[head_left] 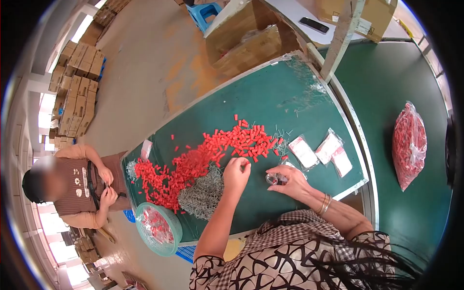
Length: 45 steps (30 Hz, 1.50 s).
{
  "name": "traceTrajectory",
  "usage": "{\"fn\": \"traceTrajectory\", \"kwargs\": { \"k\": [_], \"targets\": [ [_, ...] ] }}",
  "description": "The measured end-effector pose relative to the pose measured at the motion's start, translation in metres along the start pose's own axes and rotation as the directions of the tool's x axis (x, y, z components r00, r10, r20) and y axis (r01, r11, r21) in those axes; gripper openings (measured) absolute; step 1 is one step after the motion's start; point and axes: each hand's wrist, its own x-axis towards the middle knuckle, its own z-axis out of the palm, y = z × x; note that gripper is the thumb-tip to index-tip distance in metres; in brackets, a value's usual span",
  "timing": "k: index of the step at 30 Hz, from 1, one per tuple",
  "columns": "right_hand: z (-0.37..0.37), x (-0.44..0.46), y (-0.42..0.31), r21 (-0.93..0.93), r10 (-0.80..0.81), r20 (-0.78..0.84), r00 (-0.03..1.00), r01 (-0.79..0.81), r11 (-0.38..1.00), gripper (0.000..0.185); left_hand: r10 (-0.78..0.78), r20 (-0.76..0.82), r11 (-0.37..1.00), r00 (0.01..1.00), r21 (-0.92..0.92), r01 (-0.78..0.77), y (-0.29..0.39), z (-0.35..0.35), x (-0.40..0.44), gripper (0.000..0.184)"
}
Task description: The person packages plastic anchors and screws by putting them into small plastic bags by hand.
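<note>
My left hand is closed above the green table, with a bit of red showing at its fingertips, apparently a red plastic cap. Bent round a small clear plastic bag are the thumb and fingers of my right hand; what the bag contains is hard to make out. Loose red caps spread in a long heap beyond my left hand. Close to that wrist lies a pile of grey metal screws or nails. Filled clear packets lie just beyond my right hand.
A green basket with bagged red pieces stands at the table's near left corner. Across to the left, a co-worker works with both hands. A large bag of red pieces lies on the right table. A metal post rises at the back.
</note>
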Motion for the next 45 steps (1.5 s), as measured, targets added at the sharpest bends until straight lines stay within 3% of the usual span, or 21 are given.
{"fn": "traceTrajectory", "kwargs": {
  "k": [2,3,5,6,12,15,18,21,24,27,30,33,36,39,42,45],
  "targets": [
    [-0.001,0.001,-0.008,0.038,0.050,0.016,0.999,-0.051,0.998,0.048,-0.155,0.043,0.925,0.987,-0.345,0.160,0.041,-0.022,-0.018,0.013],
    [-0.001,0.001,-0.011,0.056,0.071,0.031,0.997,-0.073,0.996,0.048,-0.068,0.026,0.917,0.997,-0.392,0.072,0.048,-0.023,-0.029,0.014],
    [0.010,0.004,0.003,0.061,-0.054,-0.014,0.998,0.055,0.997,0.047,0.098,-0.070,0.889,0.993,-0.442,-0.119,0.065,-0.022,-0.044,0.017],
    [0.014,0.007,0.003,0.062,-0.120,-0.037,0.992,0.122,0.991,0.047,0.233,-0.091,0.914,0.968,-0.320,-0.250,0.073,-0.027,-0.045,0.022],
    [0.011,0.006,-0.019,0.020,-0.066,-0.004,0.998,0.066,0.998,0.046,0.130,-0.164,0.928,0.978,-0.327,-0.179,0.059,-0.015,-0.067,0.031],
    [0.018,0.007,-0.018,-0.198,-0.253,-0.171,0.952,0.219,0.956,0.048,0.188,-0.170,0.931,0.967,-0.284,-0.231,0.077,-0.021,-0.068,0.028],
    [0.017,0.005,-0.024,-0.322,-0.255,-0.127,0.959,0.204,0.925,0.051,0.057,-0.094,0.898,0.994,-0.431,-0.092,0.074,-0.007,-0.071,0.023],
    [0.018,0.005,-0.026,-0.232,-0.226,-0.057,0.972,0.207,0.950,0.049,0.044,-0.086,0.941,0.995,-0.330,-0.070,0.071,-0.017,-0.069,0.012],
    [0.012,0.003,-0.029,0.092,-0.139,-0.051,0.989,0.143,0.985,0.040,0.164,-0.069,0.976,0.984,-0.132,-0.172,0.077,-0.043,-0.070,0.011],
    [0.008,0.003,-0.027,0.117,-0.206,-0.054,0.977,0.211,0.970,0.029,0.364,-0.085,0.931,0.928,0.051,-0.361,0.093,-0.062,-0.071,0.013],
    [0.010,0.005,-0.032,0.155,-0.159,-0.052,0.986,0.166,0.974,0.018,0.368,-0.006,0.922,0.930,0.134,-0.364,0.084,-0.061,-0.071,0.014],
    [0.011,0.002,-0.034,0.167,-0.152,-0.043,0.987,0.157,0.973,0.012,0.374,-0.022,0.921,0.927,0.126,-0.369,0.086,-0.065,-0.073,0.017],
    [0.013,0.001,-0.034,0.184,-0.061,-0.013,0.998,0.063,0.981,0.008,0.140,-0.055,0.981,0.989,-0.124,-0.146,0.079,-0.056,-0.076,0.020],
    [0.016,-0.001,-0.038,0.183,-0.079,-0.028,0.997,0.083,0.980,0.007,0.091,-0.073,0.976,0.993,-0.191,-0.103,0.078,-0.051,-0.075,0.018],
    [0.017,-0.001,-0.039,0.150,-0.127,-0.010,0.992,0.127,0.980,0.007,0.190,-0.103,0.972,0.976,-0.121,-0.202,0.069,-0.048,-0.073,0.015],
    [0.014,-0.002,-0.043,0.116,-0.110,-0.007,0.994,0.110,0.987,0.006,0.168,-0.091,0.977,0.982,-0.119,-0.178,0.073,-0.049,-0.074,0.012]
  ]
}}
